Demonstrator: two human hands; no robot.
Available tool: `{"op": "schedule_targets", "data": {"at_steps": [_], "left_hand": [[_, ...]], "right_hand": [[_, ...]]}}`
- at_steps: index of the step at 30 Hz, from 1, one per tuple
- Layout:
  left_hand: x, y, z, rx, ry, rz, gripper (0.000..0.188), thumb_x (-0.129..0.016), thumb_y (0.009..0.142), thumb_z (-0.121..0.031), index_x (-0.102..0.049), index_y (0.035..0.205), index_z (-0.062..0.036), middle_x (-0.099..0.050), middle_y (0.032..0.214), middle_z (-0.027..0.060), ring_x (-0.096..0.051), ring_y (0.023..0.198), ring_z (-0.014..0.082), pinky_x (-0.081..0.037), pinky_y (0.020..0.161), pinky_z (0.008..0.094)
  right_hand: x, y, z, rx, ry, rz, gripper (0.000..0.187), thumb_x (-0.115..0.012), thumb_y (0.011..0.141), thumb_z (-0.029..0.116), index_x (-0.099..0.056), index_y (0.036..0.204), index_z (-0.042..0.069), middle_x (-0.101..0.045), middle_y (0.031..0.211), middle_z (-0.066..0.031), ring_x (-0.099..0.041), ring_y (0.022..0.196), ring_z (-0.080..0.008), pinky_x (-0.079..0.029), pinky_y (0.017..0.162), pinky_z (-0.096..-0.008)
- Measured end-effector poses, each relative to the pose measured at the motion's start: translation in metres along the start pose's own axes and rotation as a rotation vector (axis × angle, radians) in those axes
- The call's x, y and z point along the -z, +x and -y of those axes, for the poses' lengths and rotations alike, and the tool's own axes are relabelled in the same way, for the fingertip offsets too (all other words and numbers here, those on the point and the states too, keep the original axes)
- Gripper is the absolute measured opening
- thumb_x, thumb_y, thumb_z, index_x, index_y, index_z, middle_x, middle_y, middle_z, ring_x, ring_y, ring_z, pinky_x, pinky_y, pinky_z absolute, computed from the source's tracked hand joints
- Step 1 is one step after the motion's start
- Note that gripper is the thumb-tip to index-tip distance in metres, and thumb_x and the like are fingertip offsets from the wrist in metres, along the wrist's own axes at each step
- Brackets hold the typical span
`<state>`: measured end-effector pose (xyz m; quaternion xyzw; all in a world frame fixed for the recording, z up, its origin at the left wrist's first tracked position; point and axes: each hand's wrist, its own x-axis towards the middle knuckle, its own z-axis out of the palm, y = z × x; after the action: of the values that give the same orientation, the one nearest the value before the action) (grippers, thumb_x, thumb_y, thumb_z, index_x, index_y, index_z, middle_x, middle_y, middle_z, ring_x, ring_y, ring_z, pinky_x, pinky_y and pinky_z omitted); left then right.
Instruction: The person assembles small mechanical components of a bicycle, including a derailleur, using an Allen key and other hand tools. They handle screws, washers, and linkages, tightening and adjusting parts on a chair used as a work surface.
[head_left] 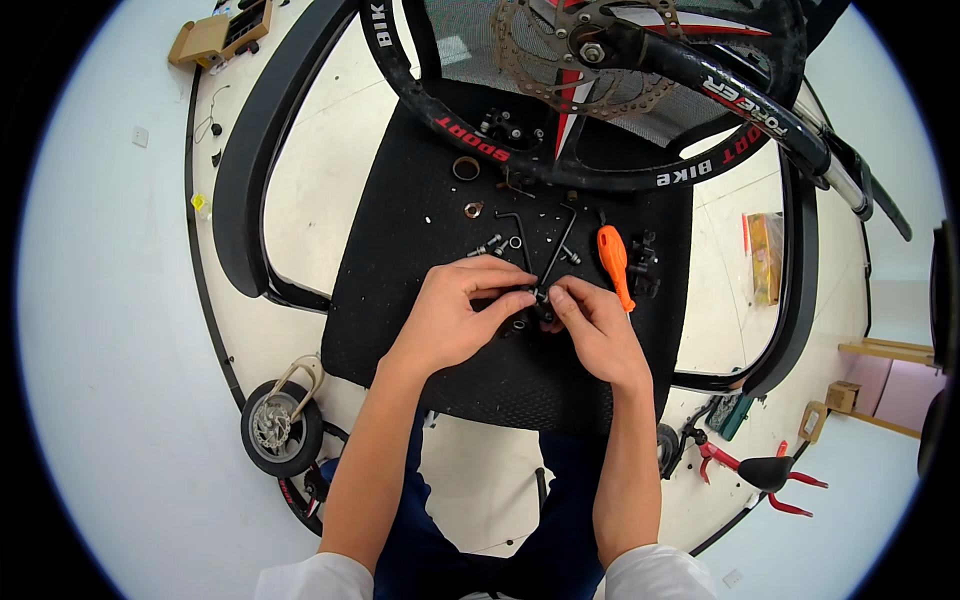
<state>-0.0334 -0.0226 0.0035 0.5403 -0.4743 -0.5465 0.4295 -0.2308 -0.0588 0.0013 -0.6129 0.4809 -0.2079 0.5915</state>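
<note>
Above the black seat of a chair [450, 380], my left hand [465, 310] and my right hand [595, 325] meet, fingertips pinched on a small dark metal part [540, 297] mostly hidden by the fingers. Two black hex keys lie just beyond the fingertips: one hex key [522, 232] on the left, another hex key [562, 240] on the right. An orange-handled screwdriver [612, 255] rests beside my right hand. Several small bolts [490, 245] and a washer [515, 242] sit past my left hand. A copper-coloured ring [473, 210] and a round brown cup-like piece [466, 168] lie farther off.
A bicycle wheel [480, 145] with a brake disc [530, 60] and black fork [740, 95] covers the seat's far end. Black clamp-like parts [645, 265] lie right of the screwdriver. Armrests [245, 190] flank the seat. On the floor are a small wheel [283, 428] and a red-framed bike [730, 460].
</note>
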Motion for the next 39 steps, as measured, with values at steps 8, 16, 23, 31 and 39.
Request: {"op": "schedule_targets", "data": {"at_steps": [8, 16, 23, 31, 39], "left_hand": [[0.0, 0.004, -0.001, -0.016, 0.099, 0.047, 0.025, -0.071, 0.085, 0.001, -0.071, 0.109, 0.0037, -0.072, 0.106, 0.0134, -0.07, 0.097, 0.0183, -0.056, 0.091, 0.0311], [0.001, -0.004, -0.004, -0.088, 0.229, 0.047, 0.021, -0.077, 0.08, -0.004, -0.074, 0.1, 0.0014, -0.072, 0.093, 0.0106, -0.07, 0.085, 0.0179, -0.056, 0.081, 0.0286], [0.002, -0.008, -0.005, -0.129, 0.241, -0.047, 0.02, -0.078, 0.079, -0.005, -0.076, 0.098, 0.0007, -0.072, 0.093, 0.0102, -0.07, 0.084, 0.017, -0.055, 0.077, 0.0274], [0.005, -0.006, -0.003, -0.027, 0.109, -0.038, 0.02, -0.076, 0.082, -0.001, -0.075, 0.102, 0.0036, -0.071, 0.098, 0.0123, -0.07, 0.09, 0.0163, -0.058, 0.084, 0.0274], [0.004, -0.006, -0.002, -0.001, 0.025, -0.076, 0.02, -0.073, 0.085, 0.0, -0.074, 0.104, 0.0046, -0.07, 0.101, 0.0127, -0.069, 0.092, 0.0164, -0.058, 0.085, 0.0282]], "right_hand": [[0.0, -0.002, 0.0, -0.02, 0.068, 0.007, 0.019, -0.062, 0.097, 0.012, -0.064, 0.099, -0.006, -0.067, 0.079, -0.0077, -0.066, 0.075, -0.0122, -0.051, 0.07, -0.0268], [0.012, -0.002, -0.001, -0.001, 0.097, 0.022, 0.019, -0.07, 0.09, 0.004, -0.071, 0.106, -0.006, -0.074, 0.093, -0.0096, -0.07, 0.084, -0.0124, -0.055, 0.079, -0.0246], [0.009, -0.001, -0.003, -0.036, 0.24, 0.028, 0.018, -0.067, 0.091, 0.001, -0.071, 0.108, -0.006, -0.074, 0.095, -0.0108, -0.07, 0.085, -0.0135, -0.055, 0.079, -0.0254], [-0.002, 0.003, 0.0, 0.04, -0.02, 0.068, 0.02, -0.055, 0.101, 0.015, -0.062, 0.1, -0.003, -0.065, 0.078, -0.008, -0.063, 0.075, -0.0149, -0.05, 0.071, -0.0303], [-0.008, 0.004, 0.006, 0.008, 0.068, 0.038, 0.017, -0.05, 0.103, 0.016, -0.055, 0.104, -0.001, -0.064, 0.079, -0.009, -0.064, 0.074, -0.0156, -0.051, 0.07, -0.03]]}}
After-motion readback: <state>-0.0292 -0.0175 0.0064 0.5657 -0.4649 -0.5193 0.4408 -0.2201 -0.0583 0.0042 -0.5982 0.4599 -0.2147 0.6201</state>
